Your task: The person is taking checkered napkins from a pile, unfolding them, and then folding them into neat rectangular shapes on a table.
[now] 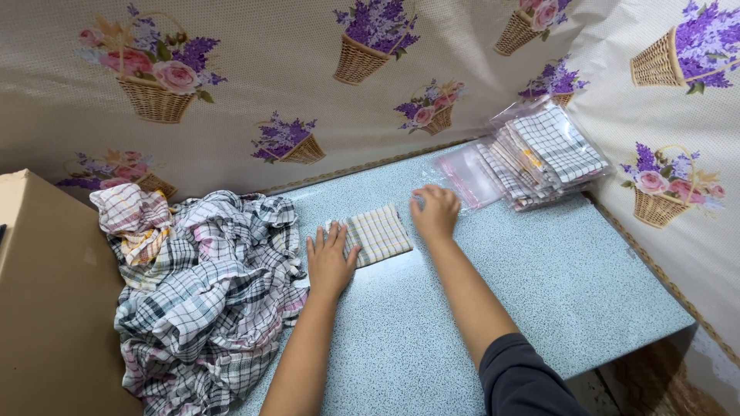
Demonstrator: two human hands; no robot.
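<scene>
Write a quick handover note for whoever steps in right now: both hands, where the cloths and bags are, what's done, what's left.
Left hand: flat, pressing the left edge of the folded cloth.
Right hand: fingers on a clear bag at the front of the bag stack, to the cloth's right.
Done: one striped cloth folded square on the table; bagged cloths stacked at the far right.
Left: folded cloth not yet bagged; loose cloth pile at left still unfolded.

Speckled table (539,285) with cloths (204,293)
</scene>
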